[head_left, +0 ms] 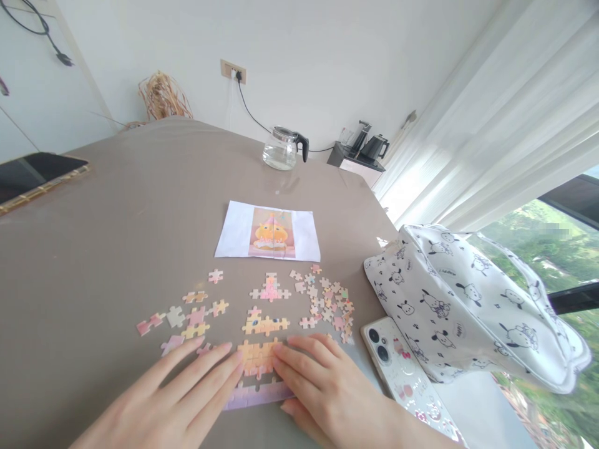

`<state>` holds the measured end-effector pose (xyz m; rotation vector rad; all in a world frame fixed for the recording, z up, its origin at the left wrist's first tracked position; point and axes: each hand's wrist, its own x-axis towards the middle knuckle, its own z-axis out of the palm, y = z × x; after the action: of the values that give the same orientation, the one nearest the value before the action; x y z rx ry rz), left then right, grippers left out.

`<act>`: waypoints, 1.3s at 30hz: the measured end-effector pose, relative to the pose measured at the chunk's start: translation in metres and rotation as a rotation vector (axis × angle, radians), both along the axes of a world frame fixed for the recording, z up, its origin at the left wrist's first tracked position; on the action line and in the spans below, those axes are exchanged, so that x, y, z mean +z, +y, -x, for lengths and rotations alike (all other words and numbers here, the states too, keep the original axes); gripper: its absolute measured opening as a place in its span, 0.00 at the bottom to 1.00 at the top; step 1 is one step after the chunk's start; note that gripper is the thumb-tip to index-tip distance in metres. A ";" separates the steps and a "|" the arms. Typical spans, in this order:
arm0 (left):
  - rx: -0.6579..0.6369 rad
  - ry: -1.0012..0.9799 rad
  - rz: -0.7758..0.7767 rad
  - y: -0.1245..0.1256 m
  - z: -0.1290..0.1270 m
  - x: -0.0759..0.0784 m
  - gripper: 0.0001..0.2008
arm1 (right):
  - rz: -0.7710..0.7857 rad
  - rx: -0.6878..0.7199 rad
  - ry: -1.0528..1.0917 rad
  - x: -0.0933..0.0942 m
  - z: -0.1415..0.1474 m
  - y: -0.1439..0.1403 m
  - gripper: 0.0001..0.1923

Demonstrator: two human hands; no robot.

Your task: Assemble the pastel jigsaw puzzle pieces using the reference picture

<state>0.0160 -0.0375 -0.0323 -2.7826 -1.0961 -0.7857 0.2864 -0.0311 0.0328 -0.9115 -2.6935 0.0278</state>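
An orange joined section of jigsaw puzzle [258, 357] lies on the table between my two hands. My left hand [187, 390] rests with its fingers stretched out, fingertips at the section's left edge. From the right, my right hand [322, 377] lays its extended fingers against the opposite edge, its thumb lower down. Below is a purple joined strip [255, 394], partly covered by my hands. Above sit a joined row with eyes [266, 324] and a pink joined cluster [270, 288]. Loose puzzle pieces lie left [195, 315] and in a heap right [327, 299].
Beyond the pieces lies a creased paper sheet [234, 231] with a printed picture. A glass pot [279, 153] stands farther back. At right are a phone in a decorated case [407, 380] and a white patterned bag [435, 299]; a dark phone [37, 174] is far left.
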 end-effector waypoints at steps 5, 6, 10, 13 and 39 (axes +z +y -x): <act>0.018 0.024 0.066 0.001 -0.002 -0.005 0.37 | 0.009 -0.012 -0.028 0.001 0.000 0.002 0.18; 0.015 0.020 0.064 0.001 -0.002 -0.005 0.37 | 0.018 -0.014 -0.039 0.001 -0.001 0.003 0.18; 0.006 0.028 0.072 0.004 -0.001 -0.005 0.36 | 0.040 -0.002 -0.055 0.002 -0.002 0.005 0.19; 0.011 0.017 0.074 0.004 -0.001 -0.007 0.36 | 0.033 -0.007 -0.042 0.003 -0.002 0.006 0.18; -0.066 0.012 0.114 0.027 -0.001 0.017 0.34 | 0.165 -0.108 -0.061 0.008 0.005 0.025 0.19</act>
<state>0.0174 -0.0101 -0.0152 -2.9274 -1.0855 -0.7338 0.2818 -0.0059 0.0411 -1.1229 -2.7252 0.2045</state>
